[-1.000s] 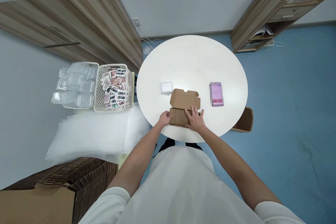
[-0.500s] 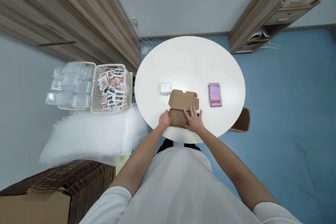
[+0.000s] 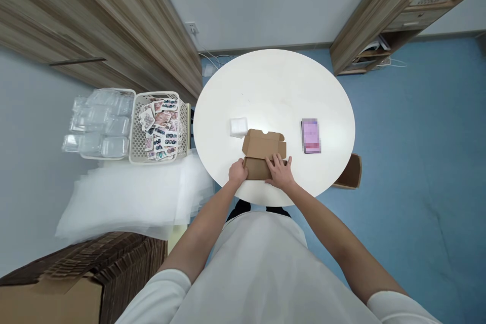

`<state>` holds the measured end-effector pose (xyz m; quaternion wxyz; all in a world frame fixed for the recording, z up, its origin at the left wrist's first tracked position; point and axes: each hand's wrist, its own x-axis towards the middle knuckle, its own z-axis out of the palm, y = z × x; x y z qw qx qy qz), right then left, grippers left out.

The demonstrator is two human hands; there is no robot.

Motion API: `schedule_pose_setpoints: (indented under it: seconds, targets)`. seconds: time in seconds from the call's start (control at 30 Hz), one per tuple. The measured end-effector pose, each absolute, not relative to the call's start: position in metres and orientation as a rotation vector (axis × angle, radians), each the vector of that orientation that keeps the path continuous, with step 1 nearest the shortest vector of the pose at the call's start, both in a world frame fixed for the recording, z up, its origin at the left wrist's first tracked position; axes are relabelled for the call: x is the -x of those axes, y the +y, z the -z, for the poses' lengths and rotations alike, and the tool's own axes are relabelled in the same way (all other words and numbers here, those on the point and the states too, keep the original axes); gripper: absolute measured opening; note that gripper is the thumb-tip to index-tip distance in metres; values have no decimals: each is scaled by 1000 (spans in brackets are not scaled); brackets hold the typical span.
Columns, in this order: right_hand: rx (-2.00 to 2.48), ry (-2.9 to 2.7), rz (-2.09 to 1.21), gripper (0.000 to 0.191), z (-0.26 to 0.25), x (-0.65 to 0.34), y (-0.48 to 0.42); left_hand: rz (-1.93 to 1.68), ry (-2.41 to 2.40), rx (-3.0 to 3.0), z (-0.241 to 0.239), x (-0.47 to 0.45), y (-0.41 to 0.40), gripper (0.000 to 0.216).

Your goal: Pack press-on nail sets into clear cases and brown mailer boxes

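Blue floor surrounds a white oval table, and you stand at its near side. Right in front of you, near that edge, lies the brown box — lid opened out away from you, flaps spread, tray part closest to your body. Your left hand has its fingers curled in around the box's left end and seems to pinch the wall there. Your right hand rests over the right part of the tray with fingers spread apart; it presses on the card rather than gripping it. Just beyond the lid's left corner sits a white packet, so close that you cannot tell whether they touch. Well to the right lies a pink pad, its face blurred out.

Several things could go wrong from here. Squeeze too hard with those curled fingers and the left wall may crease. Lift the spread hand too soon and the folded card could spring up. Push the box away from you and its lid might nudge the packet; drag it nearer and it could overhang the edge — there is little table left on your side.
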<state>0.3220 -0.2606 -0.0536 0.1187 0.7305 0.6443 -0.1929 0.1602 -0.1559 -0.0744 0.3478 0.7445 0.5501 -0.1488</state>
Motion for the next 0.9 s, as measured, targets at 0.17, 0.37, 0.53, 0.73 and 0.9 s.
schedule_pose_setpoints:
  seconds: [0.17, 0.37, 0.53, 0.73, 0.9]
  targets:
    - [-2134, 1914, 571, 91, 53, -323, -261, 214, 1327, -1888, 70, -155, -159, 34]
    - [-2130, 1916, 595, 95, 54, -325, -261, 92, 1243, -1970, 52, -151, -165, 73]
    - [-2083, 1926, 637, 98, 55, -328, -259, 265, 934, -2159, 48, -153, -164, 129]
    - [-2089, 1954, 674, 101, 52, -335, -262, 413, 1049, -2093, 59, -160, -160, 125]
    - [-2735, 1575, 812, 82, 56, -351, -294, 396, 1040, -2069, 61, -158, -161, 122]
